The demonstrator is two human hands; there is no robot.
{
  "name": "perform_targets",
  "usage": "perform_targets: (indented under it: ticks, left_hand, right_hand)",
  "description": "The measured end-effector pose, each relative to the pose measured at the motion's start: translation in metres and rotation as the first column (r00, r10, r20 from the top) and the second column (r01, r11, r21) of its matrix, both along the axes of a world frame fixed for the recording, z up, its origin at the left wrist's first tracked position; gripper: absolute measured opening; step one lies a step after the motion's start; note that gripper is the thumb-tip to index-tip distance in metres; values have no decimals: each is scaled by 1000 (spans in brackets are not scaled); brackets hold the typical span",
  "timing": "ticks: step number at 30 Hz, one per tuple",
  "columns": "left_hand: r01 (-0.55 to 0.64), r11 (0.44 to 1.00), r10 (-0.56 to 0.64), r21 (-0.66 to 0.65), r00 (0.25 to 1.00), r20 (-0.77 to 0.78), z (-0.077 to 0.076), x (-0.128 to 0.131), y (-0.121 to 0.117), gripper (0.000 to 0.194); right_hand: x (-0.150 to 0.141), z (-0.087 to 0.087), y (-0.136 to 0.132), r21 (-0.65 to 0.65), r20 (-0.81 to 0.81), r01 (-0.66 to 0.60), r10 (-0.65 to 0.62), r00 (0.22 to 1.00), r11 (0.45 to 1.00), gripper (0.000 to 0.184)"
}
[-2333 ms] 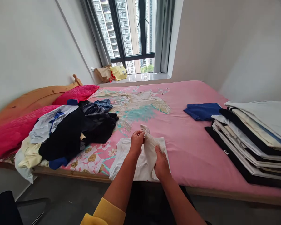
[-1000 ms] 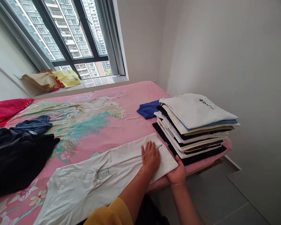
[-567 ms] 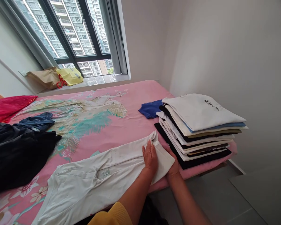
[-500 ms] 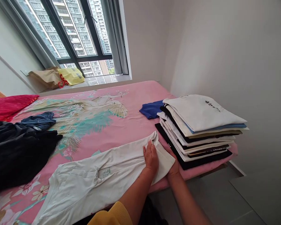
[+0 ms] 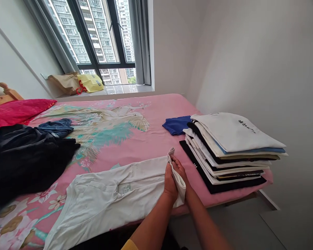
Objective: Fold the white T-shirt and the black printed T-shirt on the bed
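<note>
White shirt (image 5: 106,198) lies along the near edge of the pink-sheeted bed (image 5: 146,146), with open sheet beyond it. A stack of folded clothes (image 5: 224,152) stands on the bed, just right of the shirt's end. The left hand (image 5: 169,184) and right hand (image 5: 181,173) close narrowly on that folded end, a firm pinch keeping the fold even.

Folded shirt stack (image 5: 232,139) beside blue cloth (image 5: 175,125) on pink bedsheet (image 5: 156,111)
</note>
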State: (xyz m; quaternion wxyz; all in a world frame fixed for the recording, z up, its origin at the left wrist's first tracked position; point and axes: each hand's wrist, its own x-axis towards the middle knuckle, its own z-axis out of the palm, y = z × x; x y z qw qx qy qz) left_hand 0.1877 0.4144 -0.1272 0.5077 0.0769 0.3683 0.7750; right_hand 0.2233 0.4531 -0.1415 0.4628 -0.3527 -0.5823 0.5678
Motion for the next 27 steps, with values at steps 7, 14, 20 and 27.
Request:
perform_targets:
  ticks: [7, 14, 20, 27]
  left_hand:
    - [132, 987, -158, 95, 915, 371, -4, -24, -62, 39]
    - [266, 957, -204, -117, 902, 380, -4, -37, -85, 41]
    - [346, 919, -283, -191, 913, 293, -9, -38, -87, 45]
    - [345, 914, -277, -214, 915, 294, -2, -34, -90, 40]
  right_hand:
    - [-8, -11, -8, 298, 479, -296, 126, 869, 907, 37]
    - [-9, -13, -15, 380, 752, -435, 2, 660, 816, 46]
    - [-30, -11, -5, 409, 782, -347, -128, 610, 844, 50]
    - [-51, 10, 60, 337, 845, -350, -117, 522, 874, 31]
